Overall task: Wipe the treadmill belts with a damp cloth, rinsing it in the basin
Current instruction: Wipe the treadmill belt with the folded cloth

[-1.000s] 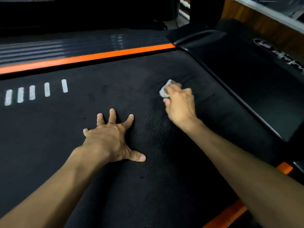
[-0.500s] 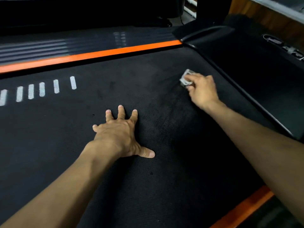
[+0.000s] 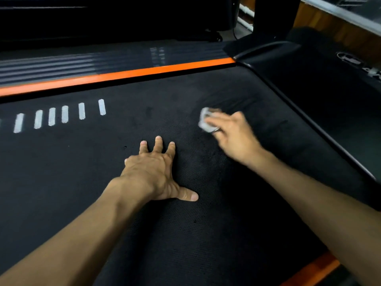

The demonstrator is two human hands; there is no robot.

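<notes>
A black textured treadmill belt (image 3: 185,234) fills most of the view, with several white dashes (image 3: 65,114) printed at its left. My left hand (image 3: 156,174) lies flat on the belt, fingers spread and straight. My right hand (image 3: 233,135) holds a small grey-white cloth (image 3: 205,120) against the belt, further away and to the right of the left hand; it is motion-blurred. Most of the cloth is hidden under the fingers. No basin is in view.
An orange side rail (image 3: 115,76) runs along the belt's far edge, and a second orange strip (image 3: 309,269) shows at the near right. The black motor cover (image 3: 321,100) with a logo lies to the right. A black upright post (image 3: 274,15) rises at the back.
My right hand slid the cloth left and toward me across the belt after reaching out to the right. My left hand stayed planted on the belt.
</notes>
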